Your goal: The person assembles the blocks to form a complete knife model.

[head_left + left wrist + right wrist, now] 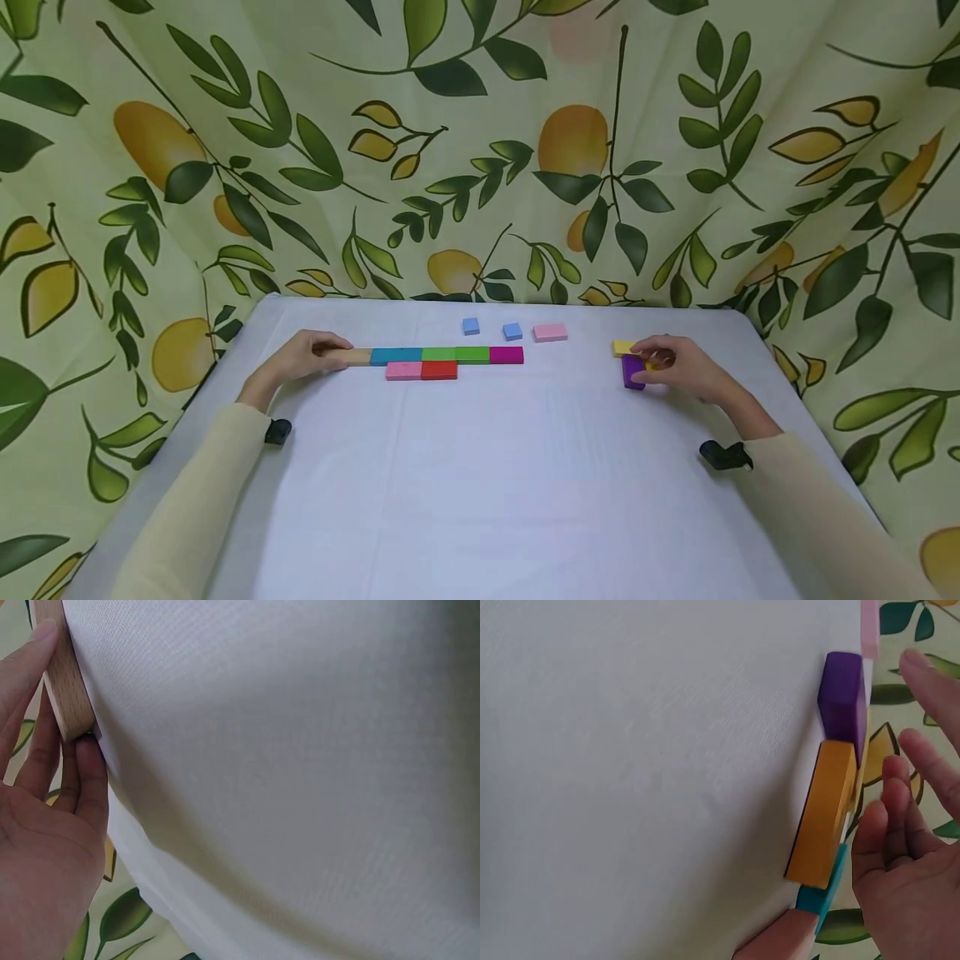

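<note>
At the left end of a row of blocks, my left hand (pixel 306 354) pinches a plain wooden block (pixel 71 690) between thumb and fingers. To its right the row runs on with a teal block (pixel 397 357), two green blocks (pixel 472 356) and a magenta block (pixel 506 355). A pink block (pixel 403 372) and a red block (pixel 438 371) lie along the near side. My right hand (pixel 678 367) hovers with spread, slightly bent fingers over a purple block (pixel 842 697), a yellow block (pixel 622 347) and an orange block (pixel 821 814). Its fingers look apart from them in the right wrist view.
Behind the row lie two small blue blocks (pixel 512 332) and a separate pink block (pixel 551 332). The right wrist view also shows a turquoise block (pixel 821 896) and a brownish-pink block (pixel 780 937). A leaf-patterned curtain (pixel 480 167) hangs behind the white-covered table (pixel 480 483).
</note>
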